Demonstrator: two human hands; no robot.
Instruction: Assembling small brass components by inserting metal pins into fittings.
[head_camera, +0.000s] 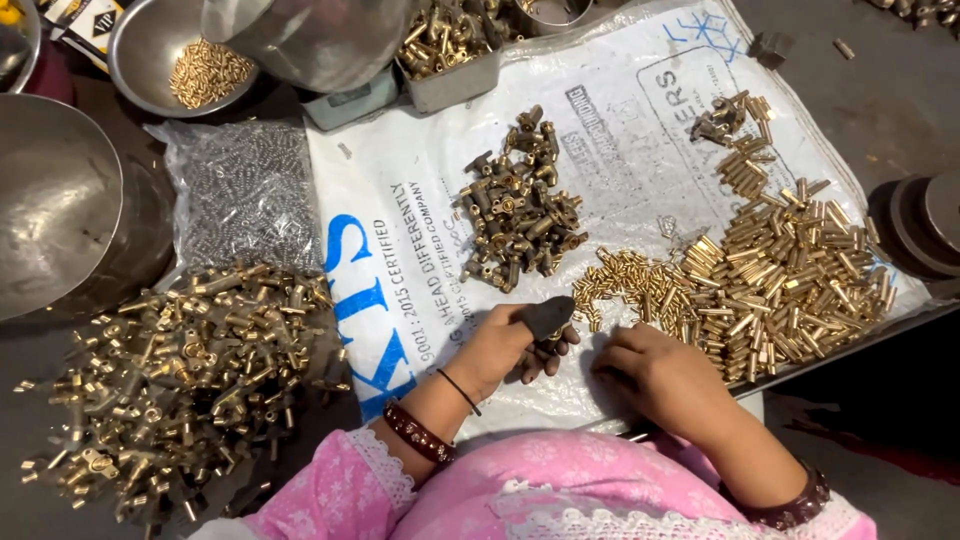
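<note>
Left hand (505, 345), lower centre of frame, curled around a small brass part, dark cover on the thumb (548, 316); the part is mostly hidden between the fingers. Right hand (665, 375) just right of it, knuckles up, fingers bent down onto the white sack (420, 200) — cannot tell if it has anything in its grip. Both hands rest on the sack's lower edge.

Small brass pins (630, 280) sit just above the right hand, touching the big brass tube pile (800, 270) at right. Darker fittings (520, 205) at centre, above the left hand. Large fitting heap (190, 370) lower left, off the sack. Bag of springs (245, 195) — upper left, beside a steel bowl (140, 50) with brass bits. Grey tray (450, 85) of parts at top centre.
</note>
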